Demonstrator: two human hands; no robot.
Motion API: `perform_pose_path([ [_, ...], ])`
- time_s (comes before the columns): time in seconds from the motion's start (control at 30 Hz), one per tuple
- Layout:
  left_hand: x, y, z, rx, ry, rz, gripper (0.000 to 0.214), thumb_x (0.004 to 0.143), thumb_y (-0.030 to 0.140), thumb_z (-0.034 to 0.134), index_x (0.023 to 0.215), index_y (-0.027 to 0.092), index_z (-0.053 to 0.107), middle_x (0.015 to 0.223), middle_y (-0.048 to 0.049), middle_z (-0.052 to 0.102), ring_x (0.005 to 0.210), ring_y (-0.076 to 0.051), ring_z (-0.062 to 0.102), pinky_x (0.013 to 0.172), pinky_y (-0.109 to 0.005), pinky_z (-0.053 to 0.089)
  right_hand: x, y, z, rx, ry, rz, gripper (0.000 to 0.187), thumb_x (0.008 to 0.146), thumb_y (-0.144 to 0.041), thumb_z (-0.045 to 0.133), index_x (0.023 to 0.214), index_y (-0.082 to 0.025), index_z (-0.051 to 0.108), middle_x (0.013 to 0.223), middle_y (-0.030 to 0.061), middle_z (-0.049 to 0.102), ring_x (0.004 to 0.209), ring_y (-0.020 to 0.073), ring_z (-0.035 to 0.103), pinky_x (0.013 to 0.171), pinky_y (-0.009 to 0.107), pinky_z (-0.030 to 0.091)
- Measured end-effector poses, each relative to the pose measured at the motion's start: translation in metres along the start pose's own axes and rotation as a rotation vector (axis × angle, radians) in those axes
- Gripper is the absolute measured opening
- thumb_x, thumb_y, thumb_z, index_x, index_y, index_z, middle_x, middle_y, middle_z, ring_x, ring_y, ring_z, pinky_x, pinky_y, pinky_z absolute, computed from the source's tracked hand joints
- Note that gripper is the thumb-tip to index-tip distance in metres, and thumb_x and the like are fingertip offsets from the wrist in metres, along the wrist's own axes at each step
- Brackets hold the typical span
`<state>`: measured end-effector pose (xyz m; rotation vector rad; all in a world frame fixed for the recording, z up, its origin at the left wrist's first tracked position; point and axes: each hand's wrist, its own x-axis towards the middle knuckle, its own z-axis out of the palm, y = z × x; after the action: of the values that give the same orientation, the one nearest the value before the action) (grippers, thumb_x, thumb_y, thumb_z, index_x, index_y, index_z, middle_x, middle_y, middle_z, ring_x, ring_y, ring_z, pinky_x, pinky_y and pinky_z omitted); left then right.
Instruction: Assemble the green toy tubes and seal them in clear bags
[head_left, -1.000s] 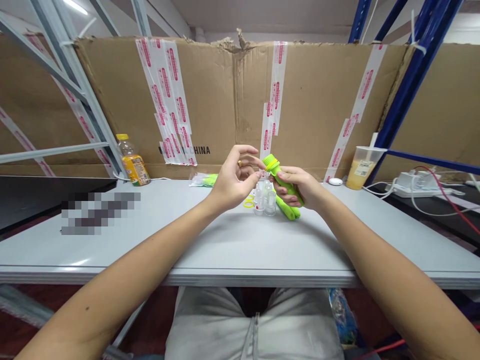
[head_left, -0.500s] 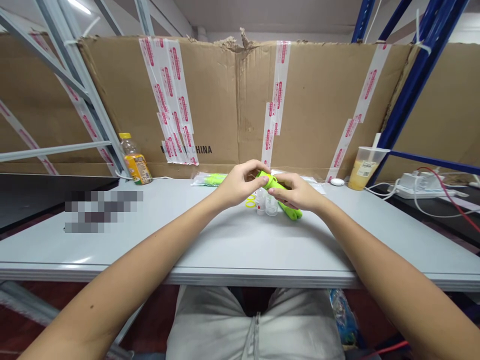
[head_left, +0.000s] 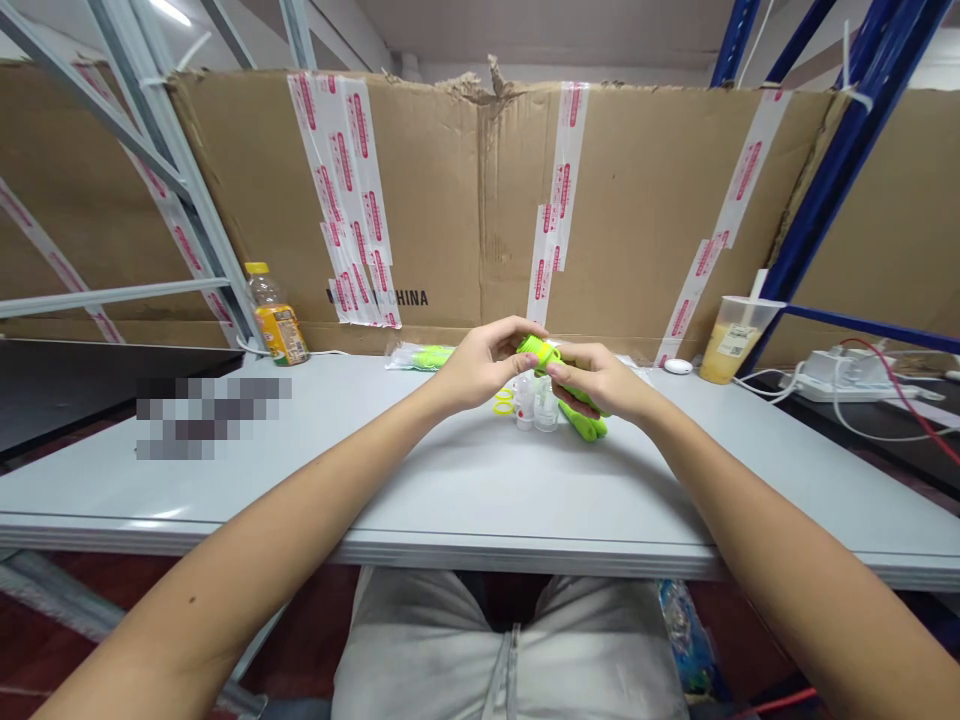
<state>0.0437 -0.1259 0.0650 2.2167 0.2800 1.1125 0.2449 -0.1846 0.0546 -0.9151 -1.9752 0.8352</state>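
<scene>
My right hand (head_left: pixel 600 383) is wrapped round a bright green brush-like tool (head_left: pixel 541 351), held a little above the grey table (head_left: pixel 450 480). My left hand (head_left: pixel 480 365) pinches the tool's head from the left, fingers curled on it. Right under both hands stand two small clear bottles (head_left: pixel 535 405). Yellow rings (head_left: pixel 501 402) lie just left of the bottles. More green pieces (head_left: pixel 589 424) lie on the table below my right hand.
A bagged green item (head_left: pixel 416 356) lies behind my left hand. A yellow juice bottle (head_left: pixel 276 318) stands at back left, a plastic cup with a straw (head_left: pixel 732 338) at back right, beside a power strip with cables (head_left: pixel 840 372). A taped cardboard wall (head_left: pixel 465 200) closes off the back.
The green tool has come down from an upright hold to a lower, flatter one over the bottles. My left hand went from open fingers beside it to pinching its head.
</scene>
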Motion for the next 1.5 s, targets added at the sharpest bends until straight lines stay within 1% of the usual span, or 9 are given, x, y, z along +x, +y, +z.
perform_pose_path([
  [0.27, 0.001, -0.002, 0.0, -0.072, -0.099, -0.059, 0.038, 0.081, 0.044, 0.074, 0.104, 0.016, 0.061, 0.084, -0.0016, 0.058, 0.074, -0.011, 0.053, 0.066, -0.025, 0.044, -0.001, 0.008, -0.001, 0.085, -0.044, 0.04, 0.038, 0.091, -0.055, 0.059, 0.083, -0.018, 0.053, 0.052, -0.0055, 0.05, 0.032, 0.0069, 0.038, 0.031, 0.02, 0.026],
  [0.4, -0.001, -0.002, 0.003, -0.154, -0.126, -0.084, 0.049, 0.074, 0.038, 0.082, 0.112, 0.017, 0.06, 0.093, -0.0036, 0.061, 0.083, -0.014, 0.06, 0.073, -0.027, 0.049, -0.001, 0.006, -0.003, 0.303, -0.104, 0.11, 0.037, 0.088, -0.053, 0.063, 0.083, -0.019, 0.051, 0.054, -0.0054, 0.048, 0.037, 0.0086, 0.042, 0.033, 0.021, 0.032],
  [0.57, -0.001, 0.001, 0.006, -0.306, -0.122, -0.088, 0.052, 0.076, 0.037, 0.08, 0.119, 0.018, 0.057, 0.104, -0.0073, 0.063, 0.09, -0.017, 0.064, 0.084, -0.033, 0.053, -0.003, 0.002, -0.006, 0.555, -0.266, 0.185, 0.04, 0.091, -0.059, 0.053, 0.094, -0.019, 0.051, 0.049, -0.0079, 0.043, 0.034, 0.0086, 0.033, 0.032, 0.022, 0.033],
  [0.63, 0.0, 0.002, 0.005, -0.297, -0.071, -0.083, 0.05, 0.074, 0.039, 0.082, 0.113, 0.017, 0.059, 0.105, -0.008, 0.064, 0.094, -0.017, 0.064, 0.085, -0.032, 0.053, -0.003, 0.002, -0.007, 0.539, -0.234, 0.138, 0.041, 0.092, -0.061, 0.052, 0.098, -0.02, 0.05, 0.053, -0.007, 0.049, 0.033, 0.0079, 0.032, 0.031, 0.022, 0.033],
  [0.8, -0.001, 0.0, 0.004, -0.204, 0.001, -0.133, 0.046, 0.072, 0.044, 0.082, 0.097, 0.015, 0.056, 0.093, -0.0046, 0.063, 0.087, -0.014, 0.062, 0.078, -0.028, 0.052, -0.003, 0.004, -0.01, 0.428, -0.122, 0.044, 0.038, 0.09, -0.055, 0.062, 0.098, -0.02, 0.05, 0.067, -0.0027, 0.057, 0.041, 0.0092, 0.048, 0.039, 0.023, 0.04],
  [0.97, -0.003, 0.0, 0.0, -0.187, -0.072, -0.098, 0.054, 0.082, 0.05, 0.072, 0.123, 0.019, 0.053, 0.087, -0.0023, 0.059, 0.07, -0.01, 0.056, 0.063, -0.024, 0.046, -0.003, 0.003, -0.007, 0.527, -0.155, 0.166, 0.037, 0.092, -0.055, 0.057, 0.099, -0.019, 0.05, 0.059, -0.0042, 0.053, 0.037, 0.0075, 0.038, 0.037, 0.021, 0.035],
  [1.13, -0.003, 0.002, 0.003, -0.122, -0.082, -0.076, 0.047, 0.083, 0.055, 0.068, 0.105, 0.015, 0.058, 0.077, -0.0014, 0.059, 0.062, -0.009, 0.052, 0.056, -0.024, 0.041, -0.003, 0.001, 0.0, 0.544, -0.168, 0.2, 0.041, 0.093, -0.06, 0.051, 0.097, -0.019, 0.05, 0.048, -0.0056, 0.049, 0.035, 0.0122, 0.041, 0.038, 0.028, 0.044],
  [1.3, -0.004, 0.004, 0.008, -0.045, 0.033, -0.112, 0.042, 0.086, 0.056, 0.064, 0.088, 0.015, 0.055, 0.069, -0.0001, 0.058, 0.055, -0.008, 0.048, 0.051, -0.022, 0.038, -0.002, 0.003, 0.001, 0.425, -0.174, 0.13, 0.046, 0.093, -0.065, 0.049, 0.095, -0.019, 0.052, 0.053, -0.0047, 0.052, 0.037, 0.0105, 0.042, 0.039, 0.026, 0.044],
  [1.5, -0.005, 0.01, 0.004, -0.091, -0.077, -0.055, 0.031, 0.088, 0.047, 0.063, 0.102, 0.02, 0.055, 0.068, 0.0047, 0.05, 0.055, -0.009, 0.049, 0.053, -0.023, 0.039, -0.004, 0.001, -0.002, 0.165, -0.12, 0.014, 0.037, 0.093, -0.055, 0.057, 0.1, -0.019, 0.058, 0.053, -0.0067, 0.049, 0.038, 0.0084, 0.041, 0.04, 0.022, 0.036],
])
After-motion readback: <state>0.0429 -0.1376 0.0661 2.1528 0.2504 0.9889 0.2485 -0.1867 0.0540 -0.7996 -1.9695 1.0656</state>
